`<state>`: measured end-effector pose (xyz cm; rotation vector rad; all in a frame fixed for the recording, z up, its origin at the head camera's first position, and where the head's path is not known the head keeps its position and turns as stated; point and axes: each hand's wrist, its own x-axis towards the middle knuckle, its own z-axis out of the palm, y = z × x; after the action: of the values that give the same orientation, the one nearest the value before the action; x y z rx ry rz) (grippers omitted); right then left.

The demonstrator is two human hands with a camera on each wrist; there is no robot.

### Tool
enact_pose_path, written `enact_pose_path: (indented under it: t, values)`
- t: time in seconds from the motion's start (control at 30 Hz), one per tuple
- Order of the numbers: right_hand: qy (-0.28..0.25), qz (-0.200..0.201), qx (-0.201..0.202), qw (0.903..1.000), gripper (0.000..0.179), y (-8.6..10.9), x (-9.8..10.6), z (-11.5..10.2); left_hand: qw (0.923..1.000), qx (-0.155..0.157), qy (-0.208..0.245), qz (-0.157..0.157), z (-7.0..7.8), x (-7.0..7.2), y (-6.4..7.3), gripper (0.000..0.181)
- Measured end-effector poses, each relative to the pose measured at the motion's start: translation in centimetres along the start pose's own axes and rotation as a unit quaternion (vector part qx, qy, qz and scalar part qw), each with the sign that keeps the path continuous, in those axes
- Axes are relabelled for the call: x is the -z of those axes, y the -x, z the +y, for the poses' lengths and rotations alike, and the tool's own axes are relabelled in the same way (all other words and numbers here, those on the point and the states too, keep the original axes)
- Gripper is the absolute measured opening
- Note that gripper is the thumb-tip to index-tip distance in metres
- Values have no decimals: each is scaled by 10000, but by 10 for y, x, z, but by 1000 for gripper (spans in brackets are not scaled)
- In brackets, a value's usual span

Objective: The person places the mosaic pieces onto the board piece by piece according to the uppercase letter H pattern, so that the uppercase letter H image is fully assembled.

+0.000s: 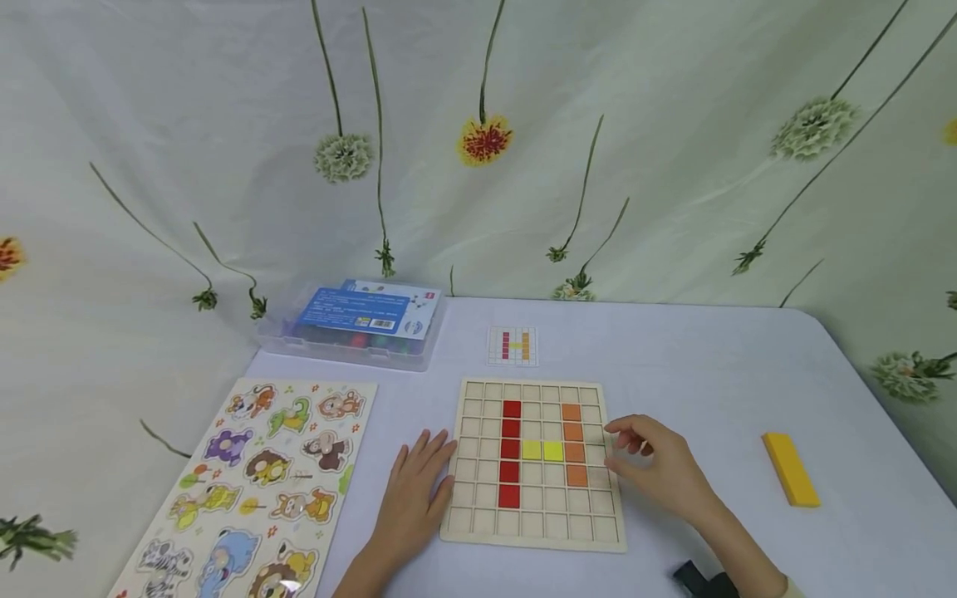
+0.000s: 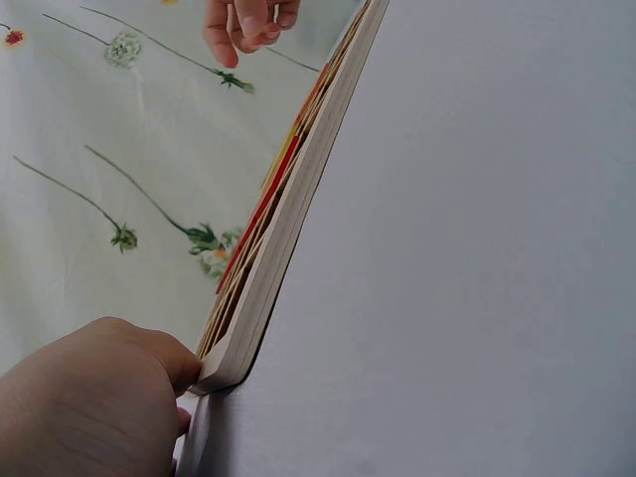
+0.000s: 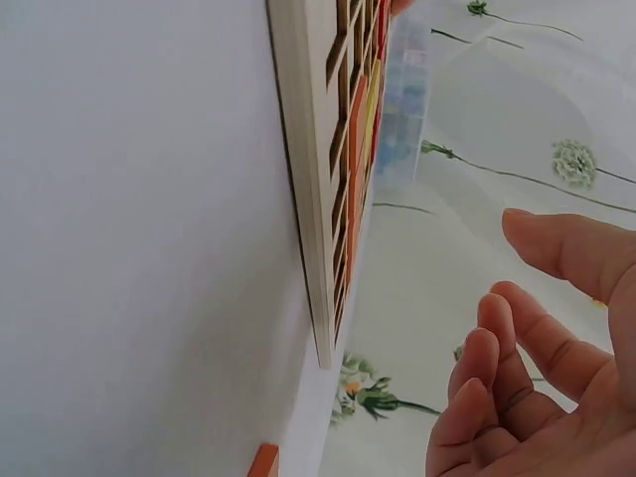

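A pale wooden grid board lies on the white table in the head view. A column of red squares and one of orange squares fill some of its cells, and two yellow squares join them. My left hand rests along the board's left edge with fingers extended; its thumb touches the board's side in the left wrist view. Above the right edge, my right hand hovers with nothing in it. Thumb and loosely bent fingers stand apart in the right wrist view.
Behind the board lies a small card with a similar coloured grid pattern. A clear plastic box with a blue label stands at the back left. An animal picture board lies to the left. A yellow block lies at the right.
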<state>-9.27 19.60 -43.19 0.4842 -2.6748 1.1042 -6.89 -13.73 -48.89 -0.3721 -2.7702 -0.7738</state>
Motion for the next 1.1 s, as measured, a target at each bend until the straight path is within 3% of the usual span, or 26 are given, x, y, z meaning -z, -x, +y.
enact_pose_path:
  t: [0.17, 0.43, 0.77, 1.0, 1.1]
  values:
    - [144, 377, -174, 9990, 41, 4, 15, 7, 9999, -90, -29, 78, 0, -1, 0, 43]
    - [113, 647, -473, 9967, 46, 19, 28, 25, 9999, -68, -49, 64, -2, -1, 2, 43]
    - [54, 679, -1183, 9906, 48, 30, 33, 44, 9996, -145, -121, 199, -3, -1, 3, 43]
    - [84, 433, -1700, 9845, 49, 36, 33, 61, 9998, -110, -97, 105, -2, -1, 3, 43]
    - [172, 346, -1747, 9839, 50, 36, 32, 66, 9998, -139, -94, 130, -3, -1, 2, 43]
